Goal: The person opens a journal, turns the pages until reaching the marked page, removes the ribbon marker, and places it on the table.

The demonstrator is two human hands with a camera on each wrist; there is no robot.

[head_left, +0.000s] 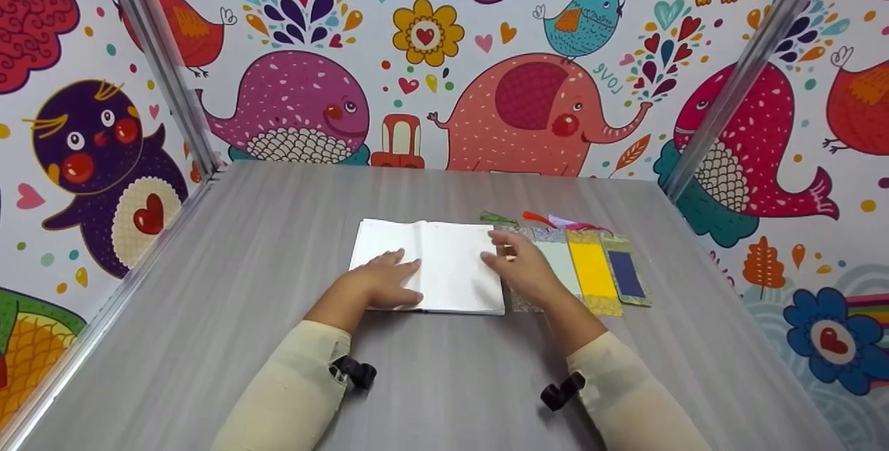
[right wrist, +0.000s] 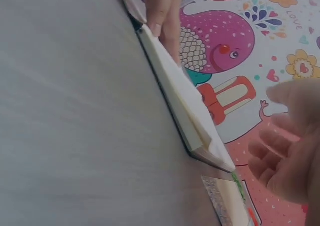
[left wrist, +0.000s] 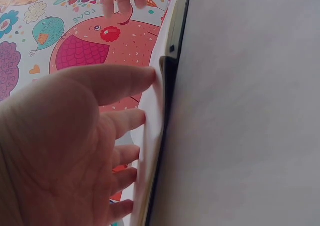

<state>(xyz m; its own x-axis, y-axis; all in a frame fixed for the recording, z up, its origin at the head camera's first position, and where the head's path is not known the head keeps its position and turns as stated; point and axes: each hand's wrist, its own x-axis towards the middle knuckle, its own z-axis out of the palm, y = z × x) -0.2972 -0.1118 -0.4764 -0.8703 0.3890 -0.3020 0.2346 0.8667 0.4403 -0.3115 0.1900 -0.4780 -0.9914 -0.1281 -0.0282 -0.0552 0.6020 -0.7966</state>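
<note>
A book [head_left: 458, 270] with blank white pages lies spread wide on the table. My left hand [head_left: 380, 283] rests on its left page with the fingers spread, the thumb near the centre fold. In the left wrist view the fingertips of that hand [left wrist: 55, 146] touch the paper. My right hand [head_left: 526, 269] is over the book's right edge, fingers loosely bent. In the right wrist view the right hand [right wrist: 290, 146] holds nothing and stands apart from the book [right wrist: 182, 106]. Beside the book lie a yellow bookmark [head_left: 592, 267], a navy one [head_left: 628, 274] and a pale one [head_left: 561, 256], partly behind the right hand.
A green tassel [head_left: 497, 217] and an orange tassel [head_left: 536, 217] extend from the bookmarks' far ends. The grey wood-grain table [head_left: 278, 249] meets cartoon-printed walls [head_left: 430, 89] at the back and sides. Metal posts [head_left: 167, 69] stand at the corners.
</note>
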